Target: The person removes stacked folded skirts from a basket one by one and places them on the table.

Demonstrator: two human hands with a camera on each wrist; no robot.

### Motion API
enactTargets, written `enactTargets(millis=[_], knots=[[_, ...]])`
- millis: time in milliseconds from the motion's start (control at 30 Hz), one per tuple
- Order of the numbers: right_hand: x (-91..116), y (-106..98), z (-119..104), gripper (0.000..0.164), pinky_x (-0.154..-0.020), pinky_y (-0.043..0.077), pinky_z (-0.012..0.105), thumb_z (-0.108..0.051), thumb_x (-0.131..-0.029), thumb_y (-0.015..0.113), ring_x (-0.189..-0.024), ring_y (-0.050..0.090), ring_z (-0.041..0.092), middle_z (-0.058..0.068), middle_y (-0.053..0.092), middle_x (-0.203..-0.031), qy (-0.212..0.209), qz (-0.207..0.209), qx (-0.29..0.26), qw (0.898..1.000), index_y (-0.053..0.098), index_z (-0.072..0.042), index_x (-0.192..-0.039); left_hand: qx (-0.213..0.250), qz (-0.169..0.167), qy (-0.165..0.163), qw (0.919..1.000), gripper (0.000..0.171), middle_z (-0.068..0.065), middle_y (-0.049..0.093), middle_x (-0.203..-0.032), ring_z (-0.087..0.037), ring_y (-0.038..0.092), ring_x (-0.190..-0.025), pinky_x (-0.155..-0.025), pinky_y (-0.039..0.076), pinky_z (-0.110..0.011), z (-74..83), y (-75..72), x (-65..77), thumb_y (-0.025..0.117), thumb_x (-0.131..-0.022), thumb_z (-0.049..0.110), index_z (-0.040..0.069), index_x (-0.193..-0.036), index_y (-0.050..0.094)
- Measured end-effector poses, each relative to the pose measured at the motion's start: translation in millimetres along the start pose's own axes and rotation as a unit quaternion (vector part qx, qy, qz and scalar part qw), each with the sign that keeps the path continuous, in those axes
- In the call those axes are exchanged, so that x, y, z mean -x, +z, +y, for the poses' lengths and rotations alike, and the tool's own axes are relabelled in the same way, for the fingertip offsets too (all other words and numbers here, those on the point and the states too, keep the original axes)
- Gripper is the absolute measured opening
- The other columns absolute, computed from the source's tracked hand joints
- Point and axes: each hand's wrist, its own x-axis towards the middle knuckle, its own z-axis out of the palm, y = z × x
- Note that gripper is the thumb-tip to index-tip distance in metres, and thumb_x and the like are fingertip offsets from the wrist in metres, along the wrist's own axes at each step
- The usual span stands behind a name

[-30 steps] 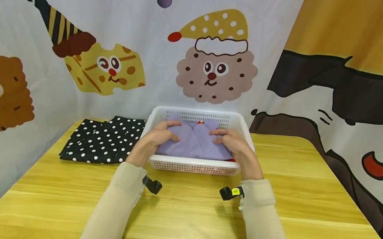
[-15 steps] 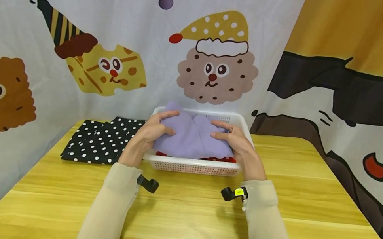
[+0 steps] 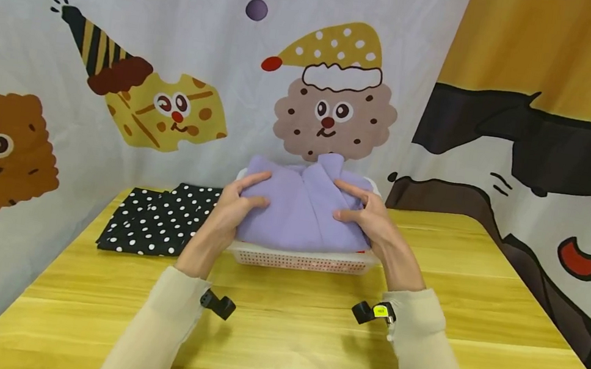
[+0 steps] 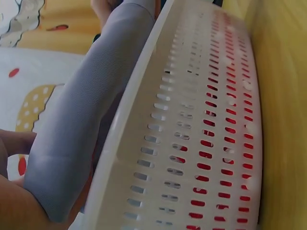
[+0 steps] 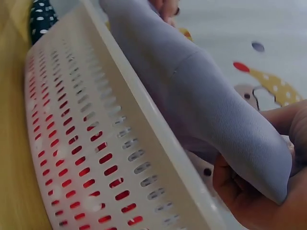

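A folded lilac garment (image 3: 292, 212) is held level at the top of the white plastic basket (image 3: 299, 262) in the head view. My left hand (image 3: 230, 208) grips its left side, thumb on top, and my right hand (image 3: 376, 220) grips the right side the same way. In the right wrist view, the curled fingers (image 5: 230, 184) go under the garment's edge, which stands above the basket rim. Red cloth with white spots (image 5: 111, 170) shows through the basket's slots. The garment hides most of the basket's inside.
A folded black cloth with white polka dots (image 3: 158, 220) lies left of the basket on the wooden table (image 3: 282, 337). Behind the table hangs a white curtain (image 3: 193, 24) printed with cartoon figures.
Both hands have raised the lilac garment from inside the basket to its rim and above. A collar-like flap now stands up at its back, and the garment covers more of the basket.
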Motion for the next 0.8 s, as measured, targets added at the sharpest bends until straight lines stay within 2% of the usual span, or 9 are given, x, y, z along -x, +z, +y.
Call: enactTargets(millis=[100, 267, 467, 567, 700, 800], knots=[[12.4, 1.2, -6.8, 0.073, -0.127, 0.023, 0.06, -0.002, -0.088, 0.074, -0.153, 0.029, 0.035, 0.011, 0.016, -0.172, -0.011, 0.005, 0.027, 1.0, 0.05, -0.018, -0.154, 0.01, -0.002, 0.008, 0.9999, 0.058, -0.001, 0.024, -0.171, -0.021, 0.023, -0.156, -0.129, 0.019, -0.052, 2.8, -1.0, 9.1, 0.067, -0.092, 0.005, 0.025, -0.146, 0.061], [39.7, 1.0, -15.7, 0.072, -0.123, 0.031, 0.061, -0.003, -0.086, 0.077, -0.147, 0.037, 0.036, 0.013, 0.028, -0.168, -0.041, 0.015, 0.052, 0.998, 0.053, -0.018, -0.152, 0.03, -0.034, 0.018, 0.9988, 0.051, 0.0, 0.027, -0.17, -0.02, 0.027, -0.155, -0.128, 0.025, -0.048, 8.3, -6.3, 27.5, 0.064, -0.097, 0.005, 0.019, -0.146, 0.061], [76.8, -1.7, -20.9, 0.074, -0.12, 0.034, 0.058, -0.007, -0.085, 0.082, -0.144, 0.041, 0.034, 0.009, 0.03, -0.167, -0.047, 0.022, 0.048, 0.997, 0.053, -0.02, -0.152, 0.024, -0.066, 0.01, 0.9975, 0.056, -0.001, 0.033, -0.166, -0.026, 0.046, -0.142, -0.114, 0.045, -0.047, 11.8, -12.9, 51.1, 0.069, -0.094, 0.004, 0.02, -0.148, 0.059], [94.9, -2.2, -22.7, 0.073, -0.114, 0.043, 0.051, -0.01, -0.085, 0.084, -0.138, 0.047, 0.034, 0.011, 0.034, -0.164, -0.053, 0.017, 0.053, 0.997, 0.055, -0.02, -0.151, 0.01, -0.08, 0.002, 0.9967, 0.061, -0.004, 0.038, -0.162, -0.027, 0.052, -0.136, -0.107, 0.051, -0.042, 12.5, -13.5, 62.6, 0.072, -0.091, 0.003, 0.022, -0.148, 0.058], [116.5, -1.9, -25.3, 0.071, -0.096, 0.057, 0.036, -0.011, -0.084, 0.085, -0.124, 0.058, 0.032, 0.017, 0.045, -0.154, -0.054, 0.001, 0.05, 0.997, 0.057, -0.017, -0.149, -0.001, -0.095, -0.002, 0.9954, 0.067, -0.007, 0.045, -0.155, -0.027, 0.056, -0.129, -0.102, 0.053, -0.039, 12.6, -13.8, 75.4, 0.076, -0.086, 0.0, 0.019, -0.148, 0.058], [130.4, -2.8, -27.4, 0.066, -0.088, 0.061, 0.034, -0.012, -0.083, 0.085, -0.116, 0.064, 0.028, 0.021, 0.052, -0.146, -0.039, 0.002, 0.045, 0.998, 0.062, -0.016, -0.145, -0.017, -0.1, -0.002, 0.9949, 0.063, -0.01, 0.055, -0.145, -0.025, 0.061, -0.121, -0.099, 0.055, -0.038, 11.9, -14.7, 82.8, 0.078, -0.085, 0.003, 0.017, -0.144, 0.062]])
